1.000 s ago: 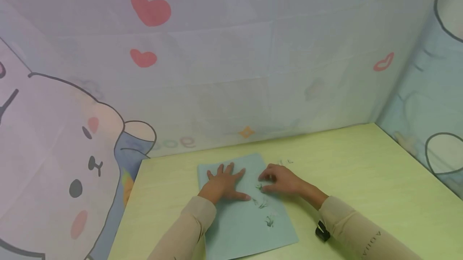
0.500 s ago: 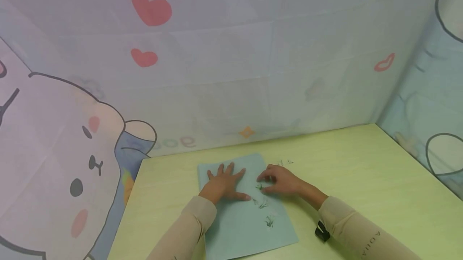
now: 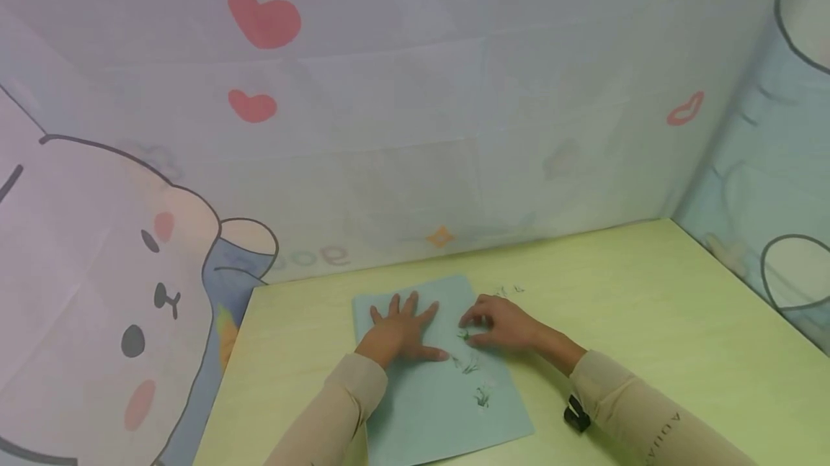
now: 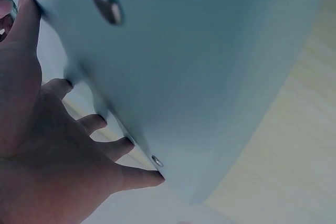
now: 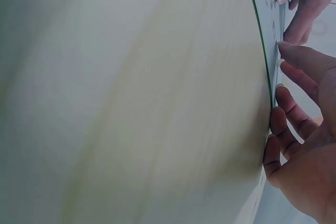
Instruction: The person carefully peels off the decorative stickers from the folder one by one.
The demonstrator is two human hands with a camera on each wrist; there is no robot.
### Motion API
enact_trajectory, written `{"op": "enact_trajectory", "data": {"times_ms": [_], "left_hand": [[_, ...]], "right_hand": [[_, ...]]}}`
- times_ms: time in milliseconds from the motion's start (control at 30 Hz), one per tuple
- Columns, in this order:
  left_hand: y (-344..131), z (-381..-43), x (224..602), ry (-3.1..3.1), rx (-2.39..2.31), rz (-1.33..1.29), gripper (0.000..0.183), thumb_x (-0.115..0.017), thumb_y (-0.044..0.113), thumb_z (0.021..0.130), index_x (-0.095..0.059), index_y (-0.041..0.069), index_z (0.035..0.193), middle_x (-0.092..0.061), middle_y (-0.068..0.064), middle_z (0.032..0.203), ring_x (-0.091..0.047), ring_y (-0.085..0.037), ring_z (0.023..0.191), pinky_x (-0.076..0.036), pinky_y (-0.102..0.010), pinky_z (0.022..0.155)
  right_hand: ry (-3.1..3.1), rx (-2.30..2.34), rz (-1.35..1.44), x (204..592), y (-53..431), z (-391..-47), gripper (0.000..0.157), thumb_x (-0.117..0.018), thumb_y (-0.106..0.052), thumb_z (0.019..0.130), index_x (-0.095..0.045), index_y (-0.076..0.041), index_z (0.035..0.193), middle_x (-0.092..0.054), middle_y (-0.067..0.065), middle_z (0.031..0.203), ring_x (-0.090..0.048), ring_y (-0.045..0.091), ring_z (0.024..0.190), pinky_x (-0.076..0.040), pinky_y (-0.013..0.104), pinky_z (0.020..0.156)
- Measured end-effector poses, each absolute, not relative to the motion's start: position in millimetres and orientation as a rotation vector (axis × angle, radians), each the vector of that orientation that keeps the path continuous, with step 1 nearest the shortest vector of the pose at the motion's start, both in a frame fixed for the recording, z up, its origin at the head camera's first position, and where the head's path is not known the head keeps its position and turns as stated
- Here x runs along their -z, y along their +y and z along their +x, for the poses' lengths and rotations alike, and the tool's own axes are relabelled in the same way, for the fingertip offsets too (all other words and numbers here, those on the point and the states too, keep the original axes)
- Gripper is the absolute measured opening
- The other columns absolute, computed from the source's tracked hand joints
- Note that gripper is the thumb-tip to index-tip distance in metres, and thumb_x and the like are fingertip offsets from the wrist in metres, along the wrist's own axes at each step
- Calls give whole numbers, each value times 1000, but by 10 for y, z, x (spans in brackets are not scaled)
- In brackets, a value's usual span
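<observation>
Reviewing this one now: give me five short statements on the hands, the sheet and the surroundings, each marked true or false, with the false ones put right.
1. The left hand rests on the blue sheet with its fingers spread. True.
2. The right hand lies flat, with its fingers spread too. False: its fingers are curved, near the right edge of the blue sheet.
3. Small green plant pictures show on the right half of the blue sheet. True.
4. The table is dark red. False: it is pale yellow-green.
5. Red hearts show on the backdrop. True.
</observation>
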State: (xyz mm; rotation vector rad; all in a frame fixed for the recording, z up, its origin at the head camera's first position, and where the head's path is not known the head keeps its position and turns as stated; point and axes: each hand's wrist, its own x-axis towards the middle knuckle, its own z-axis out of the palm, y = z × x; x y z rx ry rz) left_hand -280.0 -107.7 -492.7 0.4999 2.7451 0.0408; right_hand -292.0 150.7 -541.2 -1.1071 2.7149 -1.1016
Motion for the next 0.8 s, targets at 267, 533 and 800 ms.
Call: {"op": "enact_trajectory", "data": {"times_ms": [267, 533, 800], "left_hand": [[-1093, -2849, 5006, 2758, -40, 514, 106, -67, 83, 85, -28, 33, 170, -15, -14, 176, -13, -49, 159, -15, -82, 115], [-1067, -2760, 4876, 2752, -38, 508, 103, -68, 79, 87, -29, 31, 170, -15, -14, 176, -13, -48, 160, -15, -81, 116], [-1062, -2723, 4842, 2751, -35, 513, 101, -66, 77, 89, -28, 30, 170, -15, -14, 177, -13, -48, 160, -16, -80, 116]], "right_hand": [[2723, 1096, -1105, 5425, 1511, -2927, 23, -86, -21, 91, -81, -13, 112, -65, 1, 95, -55, 14, 85, -47, 31, 76], [2719, 1110, -1094, 5415, 1510, -2913, 23, -86, -20, 91, -81, -12, 112, -65, 1, 96, -55, 12, 85, -47, 31, 76], [2714, 1114, -1034, 5406, 1510, -2898, 23, -86, -21, 91, -80, -14, 111, -63, 0, 94, -52, 11, 84, -45, 31, 76]]}}
